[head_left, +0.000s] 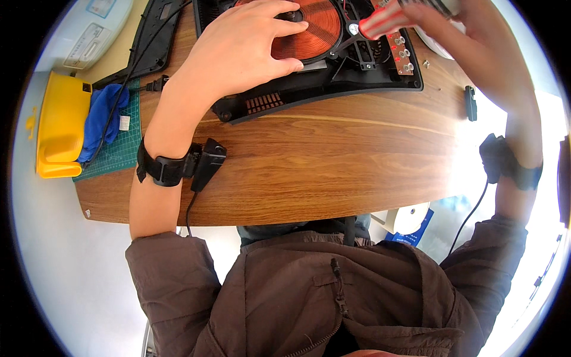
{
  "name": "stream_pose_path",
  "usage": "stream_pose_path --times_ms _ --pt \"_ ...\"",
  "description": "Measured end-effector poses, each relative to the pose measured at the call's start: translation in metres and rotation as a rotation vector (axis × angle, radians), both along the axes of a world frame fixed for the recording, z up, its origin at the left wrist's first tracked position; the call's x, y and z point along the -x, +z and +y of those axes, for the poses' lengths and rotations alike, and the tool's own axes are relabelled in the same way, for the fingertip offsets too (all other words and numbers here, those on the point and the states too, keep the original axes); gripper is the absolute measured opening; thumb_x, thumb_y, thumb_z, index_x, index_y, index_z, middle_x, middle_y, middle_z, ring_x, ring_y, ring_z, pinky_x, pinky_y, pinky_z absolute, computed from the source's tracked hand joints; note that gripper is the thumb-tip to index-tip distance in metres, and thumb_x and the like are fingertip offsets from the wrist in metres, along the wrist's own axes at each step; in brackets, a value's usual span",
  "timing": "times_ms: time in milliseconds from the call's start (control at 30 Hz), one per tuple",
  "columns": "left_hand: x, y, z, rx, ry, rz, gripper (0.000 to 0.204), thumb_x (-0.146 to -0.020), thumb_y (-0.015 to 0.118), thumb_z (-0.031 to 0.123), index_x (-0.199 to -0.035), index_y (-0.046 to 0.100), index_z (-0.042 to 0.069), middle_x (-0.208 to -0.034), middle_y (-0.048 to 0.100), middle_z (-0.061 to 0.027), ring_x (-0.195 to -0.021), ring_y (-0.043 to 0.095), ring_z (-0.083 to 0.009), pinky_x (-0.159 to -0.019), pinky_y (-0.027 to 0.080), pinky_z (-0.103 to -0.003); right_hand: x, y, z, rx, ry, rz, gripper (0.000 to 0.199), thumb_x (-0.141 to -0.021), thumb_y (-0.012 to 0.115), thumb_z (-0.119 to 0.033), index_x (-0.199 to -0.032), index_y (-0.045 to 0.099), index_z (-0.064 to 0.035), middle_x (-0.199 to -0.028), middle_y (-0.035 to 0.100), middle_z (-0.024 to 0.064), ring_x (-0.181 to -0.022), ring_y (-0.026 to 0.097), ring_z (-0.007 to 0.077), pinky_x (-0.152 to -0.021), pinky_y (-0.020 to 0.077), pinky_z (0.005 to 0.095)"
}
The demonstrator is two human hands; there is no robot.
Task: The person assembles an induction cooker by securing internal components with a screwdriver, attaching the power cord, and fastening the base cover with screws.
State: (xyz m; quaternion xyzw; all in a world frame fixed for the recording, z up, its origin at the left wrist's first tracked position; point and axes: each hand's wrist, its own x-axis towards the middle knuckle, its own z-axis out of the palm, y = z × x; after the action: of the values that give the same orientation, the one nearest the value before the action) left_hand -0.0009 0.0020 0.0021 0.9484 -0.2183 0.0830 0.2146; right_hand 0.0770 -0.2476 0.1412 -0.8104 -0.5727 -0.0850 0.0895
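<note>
In the head view, the left hand point(244, 50) reaches to the top centre of the frame, its thumb and fingers spread over a round, flat, copper-coloured wire coil point(326, 27). The coil sits in a shallow black plastic housing point(324, 98) at the top of the frame, on a brown wood-grain table point(333, 160). The right hand point(461, 38), blurred at the upper right, is near a red object with pale streaks point(380, 22), just beside the coil; I cannot tell whether its fingers pinch that object. Below this, a narrow brown circuit board with clear round parts point(399, 53) lies along the housing's right side. Small metal screws point(426, 63) lie on the table just beyond.

At the upper left are a black plastic frame point(157, 41) and a black power plug point(157, 84). Below them, at the left, a yellow plastic holder point(62, 125) stands beside a crumpled blue cloth point(104, 119) on a green gridded cutting mat point(125, 149). A small black block point(470, 103) lies at the table's right.
</note>
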Motion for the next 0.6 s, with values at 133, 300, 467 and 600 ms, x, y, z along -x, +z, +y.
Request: stream_pose_path --times_ms 133,300,467,600 --pt "0.000 -0.006 0.005 0.007 0.014 0.012 0.055 -0.088 0.076 0.038 -0.130 0.069 0.002 -0.150 0.054 -0.0190 -0.140 0.049 -0.0345 -0.119 0.037 -0.043 0.033 0.006 0.025 0.141 -0.329 0.073 0.042 -0.102 0.065 -0.026 -0.135 0.052 -0.0033 -0.088 0.068 0.0090 -0.070 0.070 0.0162 -0.061 0.0559 0.0282" --pt "-0.003 -0.004 0.001 0.008 -0.002 0.002 0.055 -0.088 0.076 0.038 -0.130 0.070 0.002 -0.149 0.055 -0.0190 -0.139 0.050 -0.0346 -0.118 0.038 -0.043 0.038 0.032 0.019 0.298 -0.222 0.146 0.047 -0.099 0.069 -0.024 -0.137 0.051 -0.0042 -0.100 0.069 0.0120 -0.077 0.072 0.0193 -0.067 0.0599 0.0307" --pt "-0.004 -0.004 0.000 0.022 -0.014 -0.010 0.055 -0.088 0.076 0.037 -0.130 0.070 0.002 -0.148 0.055 -0.0191 -0.138 0.050 -0.0348 -0.118 0.038 -0.043 0.032 0.017 0.012 0.159 -0.526 0.204 0.051 -0.096 0.070 -0.014 -0.141 0.049 -0.0048 -0.115 0.066 0.0147 -0.091 0.073 0.0214 -0.080 0.0634 0.0330" --pt "-0.002 -0.004 0.001 0.023 -0.009 -0.022 0.055 -0.088 0.077 0.037 -0.130 0.070 0.002 -0.148 0.055 -0.0190 -0.138 0.051 -0.0348 -0.118 0.038 -0.043 0.047 0.002 0.030 -0.021 -0.473 0.137 0.052 -0.095 0.071 -0.017 -0.141 0.049 -0.0038 -0.110 0.067 0.0146 -0.090 0.073 0.0205 -0.081 0.0639 0.0336"
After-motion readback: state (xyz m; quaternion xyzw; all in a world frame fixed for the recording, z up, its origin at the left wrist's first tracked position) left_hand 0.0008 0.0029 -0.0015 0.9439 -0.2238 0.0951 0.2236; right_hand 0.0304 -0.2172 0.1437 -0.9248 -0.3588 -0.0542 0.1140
